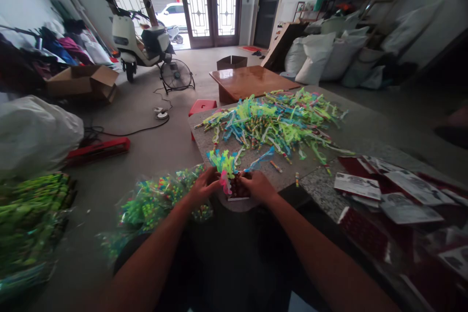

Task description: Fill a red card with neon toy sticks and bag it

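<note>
At the near edge of the table, a small dark red patterned pack (239, 190) stands between my hands. Green, blue and pink ribbon tufts (224, 162) stick up from its left part. My left hand (205, 185) is closed around the left side of the pack, beside the tufts. From the other side my right hand (259, 186) grips it, thumb on the front, and a blue ribbon (261, 158) trails above these fingers. Just beyond lies a big heap of striped sticks with green, blue and white ribbons (270, 122). Two loose striped sticks (276, 166) lie near my right hand.
Flat red-and-white packs (398, 185) spread over the speckled stone table (314, 180) at right. Clear bags of ribboned sticks (153, 202) are on my left. Behind stand a red stool (203, 105), a wooden table (252, 80), a fan (177, 76) and a scooter (141, 41).
</note>
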Motion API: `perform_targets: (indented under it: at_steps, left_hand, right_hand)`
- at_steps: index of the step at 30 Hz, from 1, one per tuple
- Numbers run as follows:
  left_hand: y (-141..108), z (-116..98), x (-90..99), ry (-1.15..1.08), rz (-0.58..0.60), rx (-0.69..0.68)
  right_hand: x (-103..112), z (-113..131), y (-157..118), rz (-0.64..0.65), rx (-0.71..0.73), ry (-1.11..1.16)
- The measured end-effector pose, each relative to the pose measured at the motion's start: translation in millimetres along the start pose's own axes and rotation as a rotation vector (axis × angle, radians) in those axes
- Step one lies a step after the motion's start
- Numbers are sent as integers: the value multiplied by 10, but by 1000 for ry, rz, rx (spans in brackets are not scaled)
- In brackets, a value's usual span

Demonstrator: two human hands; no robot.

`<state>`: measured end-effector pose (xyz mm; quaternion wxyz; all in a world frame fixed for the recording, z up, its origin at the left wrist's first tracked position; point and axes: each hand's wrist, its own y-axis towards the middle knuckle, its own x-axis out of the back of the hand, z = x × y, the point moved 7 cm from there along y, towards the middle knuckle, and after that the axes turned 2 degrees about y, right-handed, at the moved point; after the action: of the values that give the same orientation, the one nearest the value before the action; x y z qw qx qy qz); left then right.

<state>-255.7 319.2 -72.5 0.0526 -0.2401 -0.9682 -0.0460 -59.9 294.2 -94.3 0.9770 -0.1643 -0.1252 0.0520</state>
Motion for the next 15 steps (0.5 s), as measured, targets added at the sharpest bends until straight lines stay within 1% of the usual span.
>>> perform_targets:
  at_steps: [3, 7, 11, 15]
  left_hand:
    - [8, 49, -11, -30, 23, -13]
    - [12, 104, -6, -38, 37, -9]
    - [5, 123, 8, -21, 20, 8]
    - [1, 91, 3, -30, 9, 14]
  right_hand:
    - [-4, 61, -21, -30, 54, -211]
    - [11, 179, -52, -160, 190, -499]
    - [-40, 213, -87, -210, 243, -650]
    - [-99, 223, -108, -196, 282, -776]
